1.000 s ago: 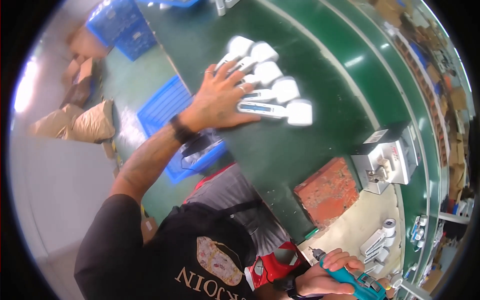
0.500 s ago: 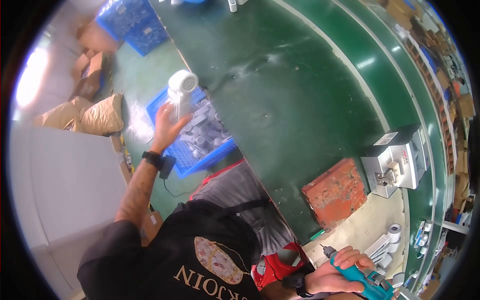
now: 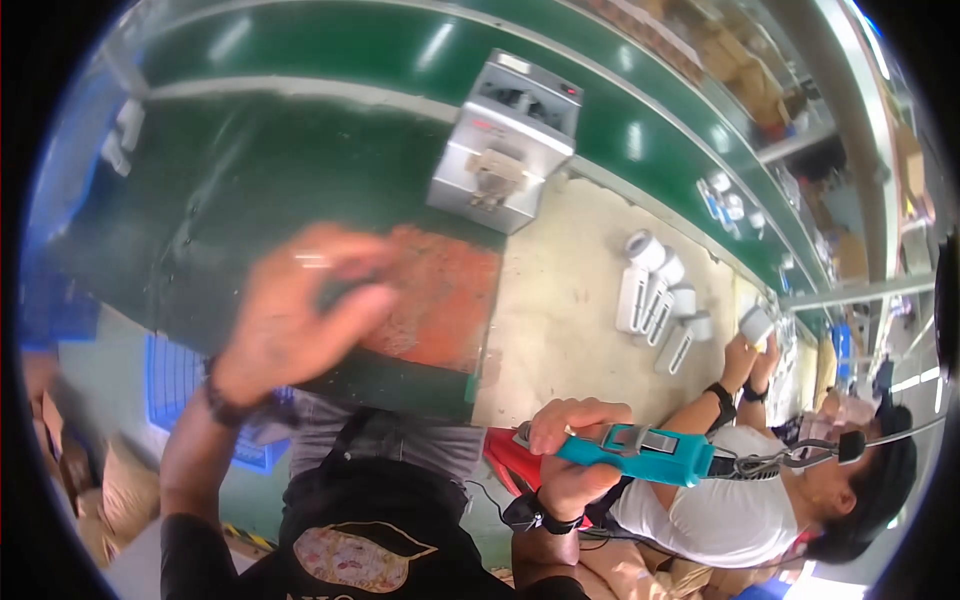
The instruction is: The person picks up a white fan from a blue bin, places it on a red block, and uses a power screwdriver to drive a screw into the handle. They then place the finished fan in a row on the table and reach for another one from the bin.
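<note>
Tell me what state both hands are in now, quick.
Left hand: open, blurred, nothing visible in it.
Right hand: closed around a teal power screwdriver.

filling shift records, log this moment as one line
left hand: open, near red slab | right hand: holding teal power tool | nearby: silver machine

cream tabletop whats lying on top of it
White devices with round grey heads. The right hand, holding a teal power tool, and a co-worker's forearm hide parts of the cream tabletop; anything there cannot be seen.
</note>
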Demonstrator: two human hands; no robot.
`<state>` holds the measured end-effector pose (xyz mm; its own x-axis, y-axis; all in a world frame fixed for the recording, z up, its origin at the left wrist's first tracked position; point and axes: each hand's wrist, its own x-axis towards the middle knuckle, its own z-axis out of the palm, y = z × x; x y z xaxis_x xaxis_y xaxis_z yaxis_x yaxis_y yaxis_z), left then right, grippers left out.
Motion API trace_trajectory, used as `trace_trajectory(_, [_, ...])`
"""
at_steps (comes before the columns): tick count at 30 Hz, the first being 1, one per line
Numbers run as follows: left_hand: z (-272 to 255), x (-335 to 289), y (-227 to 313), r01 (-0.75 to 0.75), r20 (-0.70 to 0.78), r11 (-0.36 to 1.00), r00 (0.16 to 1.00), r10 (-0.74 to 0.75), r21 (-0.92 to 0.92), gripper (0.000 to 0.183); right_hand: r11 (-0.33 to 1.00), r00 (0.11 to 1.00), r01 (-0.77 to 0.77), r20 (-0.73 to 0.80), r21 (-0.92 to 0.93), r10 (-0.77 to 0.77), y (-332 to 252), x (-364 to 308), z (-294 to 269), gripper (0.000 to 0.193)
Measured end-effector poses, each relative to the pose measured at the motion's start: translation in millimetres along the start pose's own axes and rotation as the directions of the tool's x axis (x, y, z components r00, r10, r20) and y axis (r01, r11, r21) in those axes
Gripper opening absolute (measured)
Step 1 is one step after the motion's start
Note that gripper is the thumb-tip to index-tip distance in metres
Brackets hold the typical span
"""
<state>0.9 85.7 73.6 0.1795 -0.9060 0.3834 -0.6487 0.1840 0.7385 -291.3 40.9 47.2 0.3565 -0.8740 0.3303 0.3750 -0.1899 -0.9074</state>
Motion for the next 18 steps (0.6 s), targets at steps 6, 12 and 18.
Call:
trace_trajectory(6, [202.5,121.3,24.4,-0.157,0.226,0.962,0.952,0.208,-0.222,0.042,0.999,0.996,0.051,-0.077,0.019,-0.049,-17.4,-10.8,-5.2,0.052])
trace_trajectory(12, [305.5,161.1,35.6,0.027,0.351,0.999,0.936,-0.013,-0.033,0.057,0.998,0.98,0.014,-0.195,-0.068,-0.027,-21.2,-28.7,-10.7,0.019])
trace_trajectory(18, [275.9,156.5,19.5,0.057,0.403,0.998,0.913,-0.058,0.015,0.044,0.999,0.987,-0.03,-0.157,-0.025,0.026,-8.8,-27.3,-22.5,0.029])
